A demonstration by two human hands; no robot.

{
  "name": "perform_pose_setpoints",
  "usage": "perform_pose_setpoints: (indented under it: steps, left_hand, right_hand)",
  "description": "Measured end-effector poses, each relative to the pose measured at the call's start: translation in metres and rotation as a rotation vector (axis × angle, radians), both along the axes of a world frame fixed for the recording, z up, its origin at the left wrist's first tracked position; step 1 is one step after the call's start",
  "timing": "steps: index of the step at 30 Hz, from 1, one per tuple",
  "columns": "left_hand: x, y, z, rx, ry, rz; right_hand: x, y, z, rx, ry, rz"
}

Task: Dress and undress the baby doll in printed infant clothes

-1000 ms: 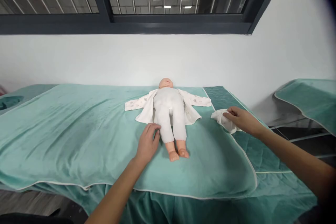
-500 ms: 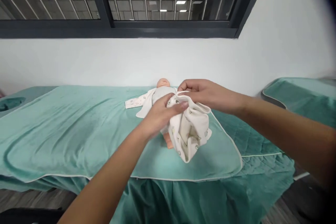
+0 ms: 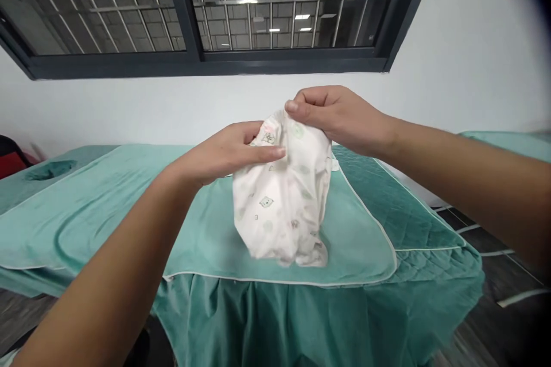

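A small white baby garment (image 3: pixel 282 200) with faint printed animals hangs in the air above the green blanket (image 3: pixel 129 212). My left hand (image 3: pixel 226 152) pinches its top edge on the left. My right hand (image 3: pixel 333 117) pinches the top edge on the right, a little higher. The cloth hangs down between them and hides the baby doll that lies behind it on the bed. Only a small white scrap of the doll's jacket (image 3: pixel 334 164) shows past the garment's right side.
The bed (image 3: pixel 408 275) has a darker quilted green cover whose skirt drops to the floor at the front. A second green-covered bed (image 3: pixel 508 143) stands at the far right. A white wall and a barred window (image 3: pixel 258 6) run behind.
Both hands have lifted the white garment higher and nearer to the camera, and it hangs more spread out. It now covers the doll, which was partly visible before.
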State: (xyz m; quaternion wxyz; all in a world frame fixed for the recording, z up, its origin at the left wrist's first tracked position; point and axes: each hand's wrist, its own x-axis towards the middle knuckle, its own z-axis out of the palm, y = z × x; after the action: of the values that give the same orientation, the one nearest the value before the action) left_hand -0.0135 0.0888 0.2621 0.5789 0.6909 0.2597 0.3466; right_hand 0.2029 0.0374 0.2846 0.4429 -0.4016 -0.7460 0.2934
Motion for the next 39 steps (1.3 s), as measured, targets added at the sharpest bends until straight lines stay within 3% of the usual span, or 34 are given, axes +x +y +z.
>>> perform_pose_setpoints:
  steps: [4,7,11,14,16,18,20,23,25,27,30,34,36,39]
  left_hand:
    - [0.019,-0.012,0.002,0.169,-0.088,-0.020]
    - [0.026,-0.006,-0.008,0.173,-0.261,0.019]
    - [0.027,0.006,-0.032,0.033,-0.377,0.093]
    - [0.027,0.005,-0.051,-0.073,-0.167,-0.016]
    - [0.028,0.002,-0.059,-0.082,0.051,-0.142]
    - [0.028,0.001,-0.064,-0.070,0.141,-0.194]
    - [0.030,0.004,-0.066,-0.086,0.028,-0.134]
    - [0.035,0.013,-0.072,-0.164,-0.204,-0.016]
    - [0.039,0.018,-0.079,-0.229,-0.255,-0.014]
    - [0.041,0.020,-0.087,-0.295,-0.272,-0.056]
    - [0.038,0.019,-0.096,-0.373,-0.216,-0.199]
    - [0.030,0.015,-0.097,-0.448,-0.146,-0.423]
    - [0.029,0.018,-0.096,-0.500,-0.178,-0.422]
    - [0.032,0.028,-0.099,-0.570,-0.300,-0.279]
  right_hand:
    - [-0.013,0.003,0.005,0.133,0.084,-0.007]
    - [-0.006,0.003,0.000,0.045,0.046,0.060]
    - [0.012,0.004,-0.026,-0.243,-0.138,0.213]
    - [0.016,0.008,-0.047,-0.268,0.049,0.147]
    - [0.016,0.013,-0.056,-0.243,0.225,0.059]
    - [0.015,0.018,-0.062,-0.238,0.329,0.013]
    - [0.015,0.022,-0.067,-0.285,0.326,0.036]
    - [0.016,0.026,-0.077,-0.436,0.108,0.156]
    - [0.015,0.029,-0.085,-0.490,0.000,0.197]
    - [0.013,0.034,-0.090,-0.457,0.099,0.152]
    - [0.010,0.042,-0.092,-0.350,0.412,0.060]
    - [0.007,0.046,-0.090,-0.349,0.568,0.077]
    - [0.005,0.044,-0.092,-0.380,0.593,0.083]
    - [0.004,0.041,-0.099,-0.404,0.559,0.070]
